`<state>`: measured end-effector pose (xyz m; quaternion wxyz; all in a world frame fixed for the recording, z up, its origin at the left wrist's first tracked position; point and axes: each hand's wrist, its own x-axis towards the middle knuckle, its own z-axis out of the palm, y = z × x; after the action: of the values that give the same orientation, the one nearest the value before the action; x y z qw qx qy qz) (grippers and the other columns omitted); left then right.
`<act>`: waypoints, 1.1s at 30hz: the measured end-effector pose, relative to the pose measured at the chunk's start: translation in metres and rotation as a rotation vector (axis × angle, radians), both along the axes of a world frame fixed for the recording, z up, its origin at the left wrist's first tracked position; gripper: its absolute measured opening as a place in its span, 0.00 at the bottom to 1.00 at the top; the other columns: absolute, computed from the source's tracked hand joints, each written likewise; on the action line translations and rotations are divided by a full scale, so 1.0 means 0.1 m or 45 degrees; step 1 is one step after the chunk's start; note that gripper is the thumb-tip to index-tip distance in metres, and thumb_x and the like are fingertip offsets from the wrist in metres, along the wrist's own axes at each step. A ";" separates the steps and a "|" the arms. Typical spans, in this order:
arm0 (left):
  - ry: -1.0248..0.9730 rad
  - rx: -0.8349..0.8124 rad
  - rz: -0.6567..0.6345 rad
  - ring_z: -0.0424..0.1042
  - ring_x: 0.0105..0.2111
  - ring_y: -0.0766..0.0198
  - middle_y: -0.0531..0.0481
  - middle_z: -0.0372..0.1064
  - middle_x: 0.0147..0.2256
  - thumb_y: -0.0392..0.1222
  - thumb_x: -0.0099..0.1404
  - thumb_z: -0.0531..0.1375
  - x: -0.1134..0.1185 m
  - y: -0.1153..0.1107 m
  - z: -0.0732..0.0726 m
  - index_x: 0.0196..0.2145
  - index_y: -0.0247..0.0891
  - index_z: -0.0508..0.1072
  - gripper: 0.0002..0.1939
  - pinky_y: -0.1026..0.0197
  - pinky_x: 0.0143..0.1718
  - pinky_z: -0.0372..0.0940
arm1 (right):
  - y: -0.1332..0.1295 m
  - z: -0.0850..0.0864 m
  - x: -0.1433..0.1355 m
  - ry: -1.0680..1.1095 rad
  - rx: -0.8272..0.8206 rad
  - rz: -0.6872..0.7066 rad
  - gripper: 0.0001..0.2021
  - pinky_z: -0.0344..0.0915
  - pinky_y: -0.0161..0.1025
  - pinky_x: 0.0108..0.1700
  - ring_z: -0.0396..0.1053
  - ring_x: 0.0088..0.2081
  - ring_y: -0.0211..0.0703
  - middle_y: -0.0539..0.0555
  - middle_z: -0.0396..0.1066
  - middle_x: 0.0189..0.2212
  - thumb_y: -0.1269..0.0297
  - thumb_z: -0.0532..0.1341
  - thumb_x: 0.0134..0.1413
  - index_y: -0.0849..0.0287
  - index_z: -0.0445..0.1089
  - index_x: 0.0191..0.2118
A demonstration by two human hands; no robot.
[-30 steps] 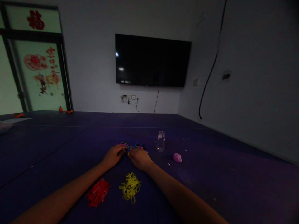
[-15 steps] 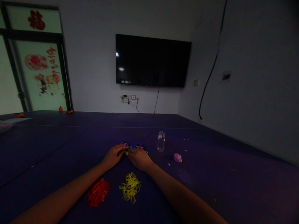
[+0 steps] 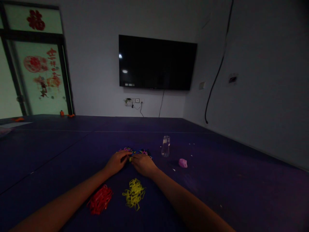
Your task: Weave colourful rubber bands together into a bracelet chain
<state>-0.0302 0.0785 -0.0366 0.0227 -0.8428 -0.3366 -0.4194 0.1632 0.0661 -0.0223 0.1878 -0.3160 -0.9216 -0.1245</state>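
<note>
As seen in the head view, mixed pile (image 3: 145,151): multicoloured loops, lying ahead on the dark purple worktop (image 3: 72,161), largely hidden behind both hands; placed within easy reach, apparently for picking through.
Left hand (image 3: 117,162): palm down, fingers bent at the near left edge of the mixed pile, thumb side turned inward; probably steadying the loops there. Cannot tell whether pinching any.
Right hand (image 3: 144,165): back uppermost, fingers angled down and inward over the near side of the mixed pile; close beside the left hand, probably for joint fine handling.
Yellow bit (image 3: 130,159): showing at the fingers of the right hand; cannot tell whether pinched or merely touched.
Yellow loops (image 3: 134,194): loose heap between the forearms, nearer the camera; set well clear of the mixed pile, seemingly to prevent mingling.
Red loops (image 3: 100,199): separate heap just inside the left forearm (image 3: 79,190); single colour, apart from the yellow loops, presumably for the same reason.
Clear jar (image 3: 165,149): upright, beyond and right of the right hand; out of the way of both arms.
Pink lump (image 3: 182,163): right of the clear jar and nearer; untouched, nature unclear.
</note>
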 end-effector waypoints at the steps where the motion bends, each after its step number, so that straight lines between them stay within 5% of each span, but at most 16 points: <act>1: -0.003 0.003 0.004 0.73 0.40 0.62 0.47 0.75 0.38 0.31 0.64 0.53 0.00 0.00 0.00 0.42 0.39 0.74 0.13 0.58 0.45 0.67 | 0.00 0.00 0.00 0.005 -0.004 0.004 0.10 0.62 0.38 0.45 0.69 0.42 0.42 0.57 0.72 0.42 0.69 0.52 0.61 0.59 0.69 0.43; 33: 0.015 -0.094 -0.070 0.72 0.41 0.61 0.46 0.74 0.40 0.30 0.63 0.52 0.00 -0.01 -0.01 0.46 0.39 0.73 0.16 0.56 0.45 0.67 | -0.02 0.03 -0.01 -0.035 -0.016 -0.014 0.10 0.62 0.38 0.44 0.70 0.42 0.43 0.57 0.73 0.40 0.69 0.51 0.61 0.61 0.69 0.43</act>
<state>-0.0298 0.0776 -0.0377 -0.0178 -0.8544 -0.3285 -0.4022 0.1619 0.0646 -0.0193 0.1725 -0.3204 -0.9232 -0.1241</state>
